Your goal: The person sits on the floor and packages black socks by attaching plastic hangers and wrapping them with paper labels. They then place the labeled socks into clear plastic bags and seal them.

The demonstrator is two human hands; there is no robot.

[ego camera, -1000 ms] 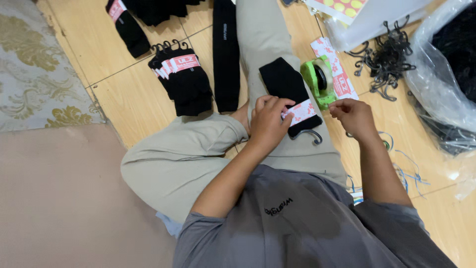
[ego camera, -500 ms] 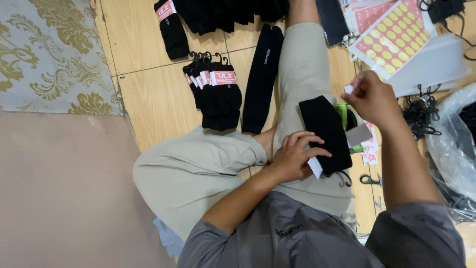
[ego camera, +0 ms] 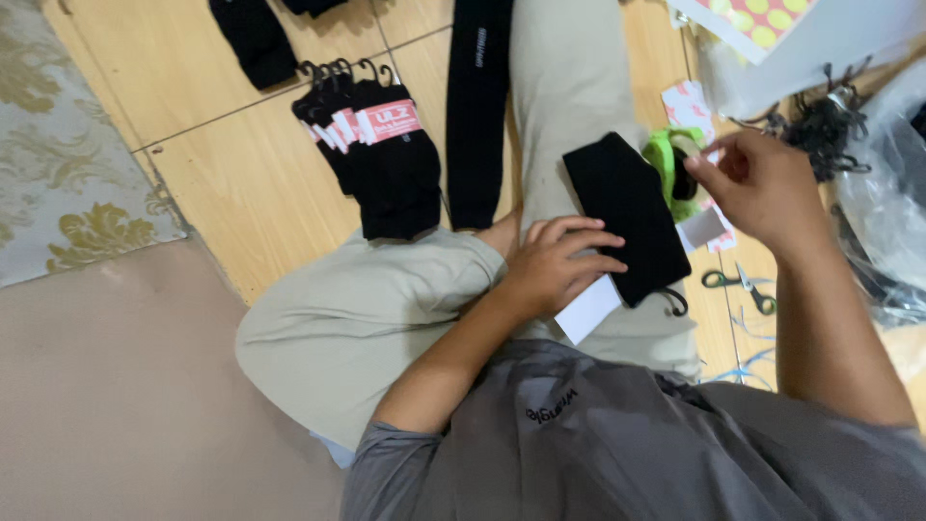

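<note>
Resting on the person's thigh is a folded pair of black socks [ego camera: 625, 214] with a small black hook at its near end and a white paper label [ego camera: 588, 309] poking out from under it; looks like the labelling step is in hand. The left hand [ego camera: 559, 265] lies flat, fingers spread, pinning the socks and label down, not gripping anything. The right hand [ego camera: 762, 188] is up by the green tape dispenser [ego camera: 667, 159], fingertips pinched together, probably on a bit of tape, though I can't really tell what's in them. Next move would need that piece brought onto the label accurately, I'd guess. Compared with half a second ago the right hand has dropped lower toward the dispenser. Finished labelled sock bundles [ego camera: 381, 159] sit on the wooden floor [ego camera: 241, 183], scissors [ego camera: 738, 285] to the right.
</note>
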